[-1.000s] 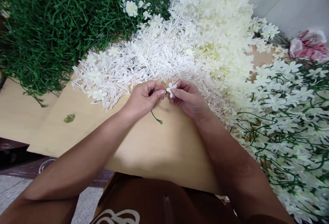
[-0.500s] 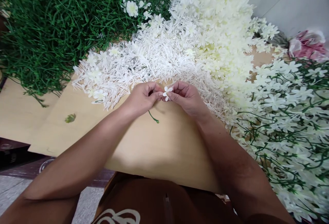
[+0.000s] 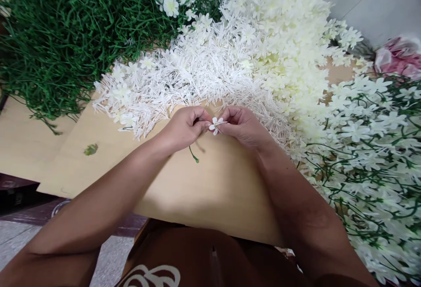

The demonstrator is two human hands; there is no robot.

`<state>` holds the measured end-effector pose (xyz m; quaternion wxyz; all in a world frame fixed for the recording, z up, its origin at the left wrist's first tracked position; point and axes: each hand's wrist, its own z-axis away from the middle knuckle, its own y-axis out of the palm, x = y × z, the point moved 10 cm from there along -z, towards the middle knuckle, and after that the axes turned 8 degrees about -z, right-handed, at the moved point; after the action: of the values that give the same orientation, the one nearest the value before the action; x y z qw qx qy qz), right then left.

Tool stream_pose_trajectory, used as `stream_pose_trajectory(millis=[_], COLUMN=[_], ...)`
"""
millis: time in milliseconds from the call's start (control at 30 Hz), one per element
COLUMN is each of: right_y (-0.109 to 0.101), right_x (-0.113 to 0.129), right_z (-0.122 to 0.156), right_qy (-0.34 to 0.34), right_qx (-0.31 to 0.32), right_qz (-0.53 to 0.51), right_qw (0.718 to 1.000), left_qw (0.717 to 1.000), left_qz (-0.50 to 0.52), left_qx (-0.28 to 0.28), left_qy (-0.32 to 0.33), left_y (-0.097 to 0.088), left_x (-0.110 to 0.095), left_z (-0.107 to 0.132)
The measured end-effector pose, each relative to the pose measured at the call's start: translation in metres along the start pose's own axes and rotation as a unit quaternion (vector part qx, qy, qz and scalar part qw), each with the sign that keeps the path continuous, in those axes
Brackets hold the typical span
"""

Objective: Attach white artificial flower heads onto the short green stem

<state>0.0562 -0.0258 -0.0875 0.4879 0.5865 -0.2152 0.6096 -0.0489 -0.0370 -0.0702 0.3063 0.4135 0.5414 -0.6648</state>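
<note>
My left hand (image 3: 184, 127) is closed around a thin green stem (image 3: 193, 155) whose lower end hangs out below the fist. My right hand (image 3: 241, 124) pinches a small white flower head (image 3: 215, 124) between thumb and fingertips, right at the top of that stem. Both hands meet over a tan board (image 3: 210, 190), just in front of a heap of white spiky plastic pieces (image 3: 184, 80).
A mound of green stems (image 3: 66, 32) fills the far left. Cream flower heads (image 3: 283, 28) are piled at the back. Finished white flowers on green stems (image 3: 371, 146) cover the right side. A pink bundle (image 3: 397, 56) lies far right. A small green scrap (image 3: 89, 148) rests on the board.
The stem's hanging end has drawn up and to the left under my left hand. The flower head has turned a little between my right fingertips. The hands stay together.
</note>
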Motion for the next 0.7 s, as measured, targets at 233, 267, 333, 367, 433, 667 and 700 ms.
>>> stream_pose_trajectory(millis=[233, 267, 333, 367, 433, 667, 700], right_y=[-0.005, -0.005, -0.005, -0.005, -0.005, -0.003, -0.004], right_x=[-0.001, 0.000, 0.004, 0.006, 0.009, 0.008, 0.008], right_z=[-0.001, -0.001, -0.001, -0.001, 0.000, 0.000, 0.000], right_qy=[-0.011, -0.024, -0.052, -0.065, -0.080, -0.073, -0.075], right_qx=[-0.040, -0.042, -0.041, -0.041, -0.039, -0.031, -0.031], right_qz=[0.033, 0.026, 0.005, -0.005, -0.013, -0.020, -0.027], right_qw=[0.999, 0.999, 0.998, 0.997, 0.996, 0.997, 0.996], left_qw=[1.000, 1.000, 0.999, 0.999, 1.000, 0.996, 0.996], left_qz=[0.001, 0.013, 0.030, 0.028, -0.007, -0.086, -0.076], left_qx=[-0.026, -0.025, -0.022, -0.020, -0.012, 0.031, 0.042], left_qy=[0.003, -0.003, -0.016, -0.019, -0.020, 0.005, 0.010], left_y=[0.000, 0.001, 0.000, 0.000, -0.002, -0.006, -0.004], left_x=[0.000, 0.001, 0.001, 0.001, -0.001, -0.009, -0.010], left_z=[-0.001, -0.001, -0.002, -0.002, -0.003, -0.001, 0.000])
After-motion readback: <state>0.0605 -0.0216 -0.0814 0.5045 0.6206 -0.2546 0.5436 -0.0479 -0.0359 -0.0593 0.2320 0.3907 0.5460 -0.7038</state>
